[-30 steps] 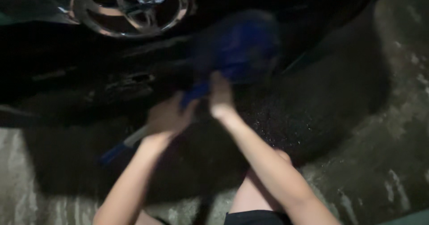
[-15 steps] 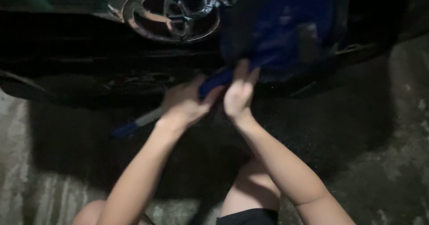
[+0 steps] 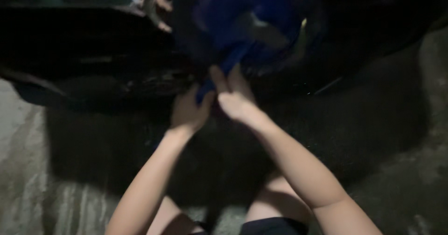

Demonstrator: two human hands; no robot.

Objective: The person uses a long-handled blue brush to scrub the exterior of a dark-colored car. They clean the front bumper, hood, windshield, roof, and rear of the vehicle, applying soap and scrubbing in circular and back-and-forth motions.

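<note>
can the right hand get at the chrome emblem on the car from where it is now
Probably not directly. The emblem shows only as a sliver at the top; the blue brush head covers the rest. The right hand sits lower on the brush handle, beside the left hand. It would have to go round the brush.

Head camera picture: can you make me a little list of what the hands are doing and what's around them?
left hand: wrapped round the blue handle
right hand: on the handle, higher up
duster: blue and fluffy, blurred, pressed to the car
car: black front, shiny emblem half hidden by the duster
ground: wet grey concrete
light: dim
</note>
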